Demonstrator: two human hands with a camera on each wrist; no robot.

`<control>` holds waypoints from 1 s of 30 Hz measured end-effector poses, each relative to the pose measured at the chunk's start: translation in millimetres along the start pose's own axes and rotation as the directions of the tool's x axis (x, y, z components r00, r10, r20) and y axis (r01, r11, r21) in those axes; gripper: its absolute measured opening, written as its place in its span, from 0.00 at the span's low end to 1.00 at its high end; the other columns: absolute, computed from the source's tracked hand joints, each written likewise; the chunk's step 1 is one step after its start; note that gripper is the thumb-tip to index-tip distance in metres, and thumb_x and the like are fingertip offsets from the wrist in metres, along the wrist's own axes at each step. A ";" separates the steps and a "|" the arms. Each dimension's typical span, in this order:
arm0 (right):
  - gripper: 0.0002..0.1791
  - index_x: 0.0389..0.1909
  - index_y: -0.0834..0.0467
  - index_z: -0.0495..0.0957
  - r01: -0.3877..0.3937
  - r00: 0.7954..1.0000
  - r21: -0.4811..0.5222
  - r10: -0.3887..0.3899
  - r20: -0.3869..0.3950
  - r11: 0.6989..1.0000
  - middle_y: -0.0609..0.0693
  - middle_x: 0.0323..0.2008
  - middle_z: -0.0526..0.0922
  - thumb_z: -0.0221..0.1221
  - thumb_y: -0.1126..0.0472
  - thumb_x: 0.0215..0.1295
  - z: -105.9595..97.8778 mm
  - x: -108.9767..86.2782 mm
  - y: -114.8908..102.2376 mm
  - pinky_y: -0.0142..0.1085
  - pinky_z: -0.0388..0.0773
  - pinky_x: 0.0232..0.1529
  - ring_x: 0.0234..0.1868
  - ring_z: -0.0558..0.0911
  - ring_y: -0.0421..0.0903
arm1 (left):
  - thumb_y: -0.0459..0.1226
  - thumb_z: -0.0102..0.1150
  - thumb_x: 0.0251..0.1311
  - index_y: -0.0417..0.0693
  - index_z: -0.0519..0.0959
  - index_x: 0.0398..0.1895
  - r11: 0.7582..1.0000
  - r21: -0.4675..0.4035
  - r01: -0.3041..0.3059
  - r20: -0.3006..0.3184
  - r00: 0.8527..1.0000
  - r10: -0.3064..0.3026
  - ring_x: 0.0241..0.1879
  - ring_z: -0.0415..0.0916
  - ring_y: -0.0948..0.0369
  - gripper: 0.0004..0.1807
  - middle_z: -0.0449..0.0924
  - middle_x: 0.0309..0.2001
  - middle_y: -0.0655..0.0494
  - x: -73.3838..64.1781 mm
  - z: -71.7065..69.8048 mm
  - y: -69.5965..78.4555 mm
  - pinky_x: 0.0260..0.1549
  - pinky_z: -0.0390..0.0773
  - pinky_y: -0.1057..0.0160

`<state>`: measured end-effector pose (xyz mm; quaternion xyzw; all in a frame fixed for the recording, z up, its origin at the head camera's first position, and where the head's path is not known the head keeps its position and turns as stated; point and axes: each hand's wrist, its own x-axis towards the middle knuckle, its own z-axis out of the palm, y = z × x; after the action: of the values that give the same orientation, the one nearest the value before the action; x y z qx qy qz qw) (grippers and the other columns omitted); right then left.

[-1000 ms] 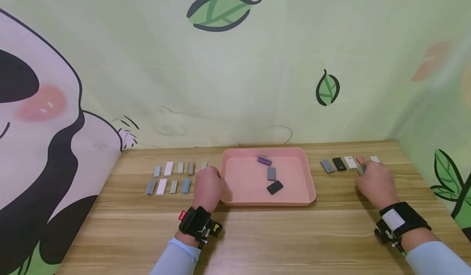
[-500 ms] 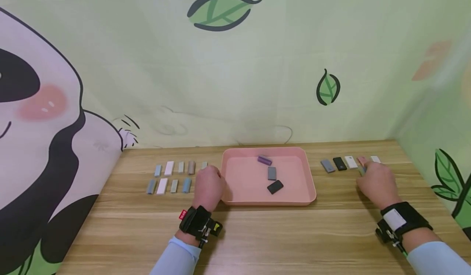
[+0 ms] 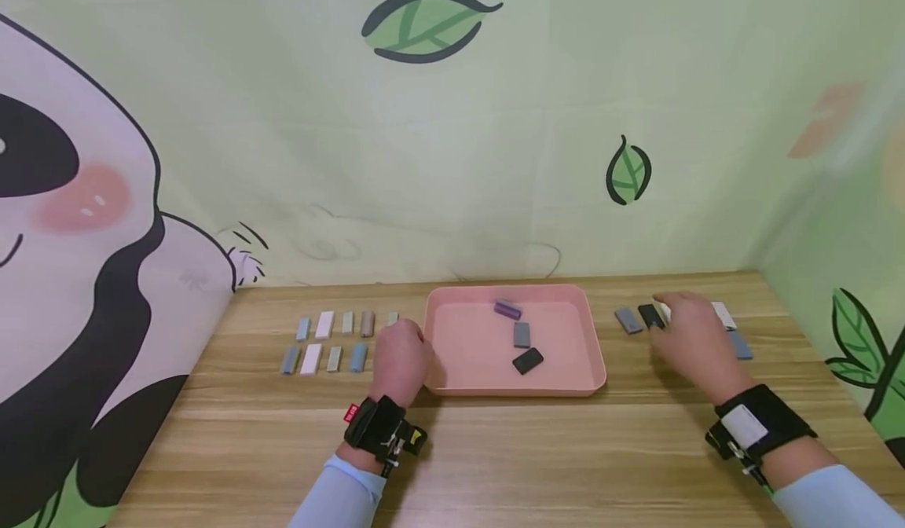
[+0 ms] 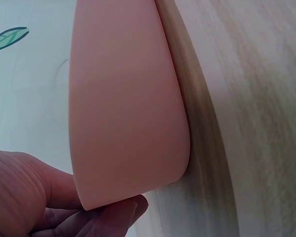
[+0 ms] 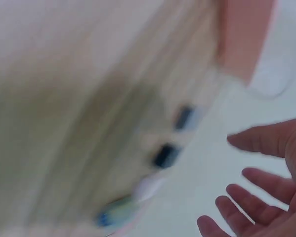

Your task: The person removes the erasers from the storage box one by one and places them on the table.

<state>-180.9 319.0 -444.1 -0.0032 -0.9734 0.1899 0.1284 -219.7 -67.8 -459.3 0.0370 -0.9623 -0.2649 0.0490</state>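
Observation:
My left hand (image 3: 401,363) grips the left side of a shallow pink tray (image 3: 516,386); in the left wrist view, thumb and fingers pinch the tray's corner (image 4: 123,163). Inside the tray lie a purple block (image 3: 507,309), a grey block (image 3: 522,335) and a black block (image 3: 528,361). My right hand (image 3: 696,347) hovers over a row of small flat blocks on the right. Spread fingers with nothing between them show in the right wrist view. Nearest to it are a black block (image 3: 650,316) and a white block, mostly hidden by the hand.
Two rows of small pale blue, white, grey-green and brown blocks (image 3: 311,358) lie left of the tray. At right are a slate block (image 3: 628,321), a white one (image 3: 724,316) and a blue-grey one (image 3: 739,345). A printed cloth (image 3: 495,166) stands behind the wooden table (image 3: 516,465).
My right hand has moved left from the right end of its row to above the white block, uncovering a blue-grey block. The left hand and tray have stayed put.

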 end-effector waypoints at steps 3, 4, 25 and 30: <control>0.31 0.57 0.67 0.70 0.083 0.994 0.034 -0.086 0.065 0.996 0.69 0.58 0.70 0.64 0.63 0.49 3.4 4.9 -27.3 0.61 0.67 0.53 0.58 0.68 0.67 | 0.29 0.51 0.54 0.48 0.68 0.05 1.000 -0.007 0.009 0.011 1.000 -0.009 0.12 0.62 0.62 0.20 0.63 0.09 0.59 0.5 0.5 -1.8 0.11 0.60 0.66; 0.33 0.59 0.64 0.69 0.105 0.990 0.041 -0.108 0.091 0.994 0.67 0.60 0.68 0.65 0.62 0.49 4.4 5.9 -36.5 0.61 0.66 0.54 0.60 0.67 0.66 | 0.30 0.51 0.55 0.48 0.68 0.06 1.000 -0.012 0.015 0.016 1.000 -0.015 0.12 0.63 0.62 0.20 0.64 0.09 0.59 0.7 0.6 -2.2 0.11 0.61 0.66; 0.31 0.55 0.44 0.75 0.406 0.824 0.052 -0.391 0.411 0.912 0.47 0.55 0.70 0.68 0.62 0.46 69.4 8.9 -130.8 0.39 0.73 0.55 0.54 0.69 0.42 | 0.31 0.55 0.55 0.47 0.74 0.09 0.999 -0.009 0.049 0.028 0.998 -0.049 0.14 0.66 0.61 0.16 0.71 0.13 0.55 0.9 3.4 -4.1 0.13 0.63 0.66; 0.25 0.51 0.45 0.77 0.396 0.818 0.049 -0.377 0.434 0.917 0.44 0.49 0.71 0.67 0.60 0.48 74.1 9.9 -133.1 0.35 0.73 0.53 0.47 0.69 0.39 | 0.31 0.54 0.55 0.47 0.74 0.10 0.998 -0.024 0.060 0.035 0.998 -0.059 0.15 0.67 0.60 0.16 0.72 0.14 0.55 3.1 1.7 -3.1 0.13 0.64 0.65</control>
<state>-203.4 168.7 -458.6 0.2339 -0.9613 0.1344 -0.0560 -222.8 -69.9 -462.1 0.0605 -0.9581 -0.2789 0.0249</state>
